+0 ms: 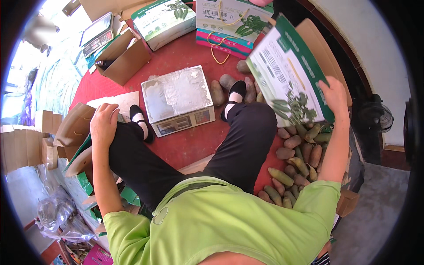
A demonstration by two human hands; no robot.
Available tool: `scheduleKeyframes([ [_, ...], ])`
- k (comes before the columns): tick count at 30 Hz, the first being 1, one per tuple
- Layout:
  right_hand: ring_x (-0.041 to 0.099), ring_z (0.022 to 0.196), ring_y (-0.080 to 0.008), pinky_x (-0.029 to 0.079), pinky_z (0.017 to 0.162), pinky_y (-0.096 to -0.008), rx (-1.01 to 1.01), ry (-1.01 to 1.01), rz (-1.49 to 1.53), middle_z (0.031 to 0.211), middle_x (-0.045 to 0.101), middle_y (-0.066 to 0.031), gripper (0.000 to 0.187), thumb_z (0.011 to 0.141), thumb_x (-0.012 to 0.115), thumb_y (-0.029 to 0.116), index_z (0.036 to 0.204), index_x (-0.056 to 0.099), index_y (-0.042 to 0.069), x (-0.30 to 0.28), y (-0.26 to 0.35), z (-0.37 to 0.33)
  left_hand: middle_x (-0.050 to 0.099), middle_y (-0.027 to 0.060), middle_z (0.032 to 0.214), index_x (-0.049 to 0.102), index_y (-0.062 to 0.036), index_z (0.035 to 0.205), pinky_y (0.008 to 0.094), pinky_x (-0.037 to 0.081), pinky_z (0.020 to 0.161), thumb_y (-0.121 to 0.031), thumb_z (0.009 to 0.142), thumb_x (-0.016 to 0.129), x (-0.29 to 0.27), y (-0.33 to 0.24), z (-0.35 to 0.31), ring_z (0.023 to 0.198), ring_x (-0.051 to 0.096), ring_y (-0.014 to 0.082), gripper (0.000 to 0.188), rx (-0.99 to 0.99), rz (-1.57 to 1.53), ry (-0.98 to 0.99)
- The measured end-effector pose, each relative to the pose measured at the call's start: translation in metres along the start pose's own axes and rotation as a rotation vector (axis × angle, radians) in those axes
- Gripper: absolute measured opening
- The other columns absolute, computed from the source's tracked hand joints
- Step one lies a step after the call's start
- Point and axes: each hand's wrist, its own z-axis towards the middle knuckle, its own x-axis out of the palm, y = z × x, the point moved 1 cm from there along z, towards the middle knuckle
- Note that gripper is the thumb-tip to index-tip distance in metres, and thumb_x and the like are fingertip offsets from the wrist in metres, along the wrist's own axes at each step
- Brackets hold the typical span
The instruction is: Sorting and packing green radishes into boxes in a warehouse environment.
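At the right, my right hand [334,95] is closed on the edge of a white and green carton [291,75]. The carton is printed with leafy green radishes, stands tilted, and shows a brown cardboard flap behind it. My left hand [104,121] rests over my left knee, fingers draped and apart, holding nothing. A brown box with open flaps [73,126] lies just left of that hand. Between my feet sits a white weighing scale [179,99] with a worn, patchy top and a keypad on its near side. Long green and reddish-brown radishes [300,165] are heaped beneath the carton.
Printed gift cartons [163,22] stand at the back, one with gold cord handles [219,42]. A brown box [123,59] and a second scale [97,35] are at back left. A black fan [375,112] stands at far right. Plastic bags [59,214] lie lower left.
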Motion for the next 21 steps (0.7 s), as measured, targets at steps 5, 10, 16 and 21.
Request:
scheduleKeyframes([
  [5, 0.062, 0.093, -0.0367, 0.047, 0.078, -0.0419, -0.314, -0.074, 0.187, 0.097, 0.066, -0.0175, 0.024, 0.087, 0.058, 0.022, 0.098, 0.067, 0.002, 0.010, 0.064, 0.031, 0.063, 0.0113, 0.089, 0.066, -0.0014, 0.086, 0.0396, 0.048, 0.078, -0.016, 0.087, 0.061, -0.002, 0.001, -0.002, 0.088, 0.061, 0.0305, 0.016, 0.019, -0.040, -0.019],
  [10, 0.064, 0.092, -0.0253, 0.053, 0.075, -0.0361, -0.617, -0.229, 0.049, 0.092, 0.065, -0.0055, 0.020, 0.087, 0.058, 0.019, 0.102, 0.069, 0.012, 0.049, 0.170, 0.042, 0.061, 0.0122, 0.085, 0.060, 0.0002, 0.080, 0.0410, 0.047, 0.074, -0.017, 0.090, 0.059, -0.002, 0.005, -0.006, 0.083, 0.059, 0.0331, 0.020, 0.010, 0.035, -0.026],
  [16, 0.062, 0.085, -0.0217, 0.055, 0.067, -0.0348, -0.946, -0.170, -0.048, 0.084, 0.061, -0.0014, 0.014, 0.075, 0.059, 0.010, 0.088, 0.065, 0.014, 0.134, 0.256, 0.030, 0.062, 0.0150, 0.090, 0.061, 0.0016, 0.094, 0.0353, 0.048, 0.076, -0.006, 0.094, 0.050, -0.009, -0.025, -0.012, 0.084, 0.062, 0.0310, 0.013, 0.068, -0.404, -0.183],
  [21, 0.059, 0.084, -0.0212, 0.054, 0.066, -0.0339, -1.011, -0.068, -0.037, 0.081, 0.057, -0.0008, 0.017, 0.073, 0.061, 0.008, 0.088, 0.064, 0.016, 0.143, 0.262, 0.002, 0.065, 0.0119, 0.088, 0.065, -0.0028, 0.092, 0.0399, 0.050, 0.084, -0.002, 0.081, 0.059, -0.048, -0.125, -0.023, 0.089, 0.065, 0.0291, 0.013, 0.477, -0.673, -0.238],
])
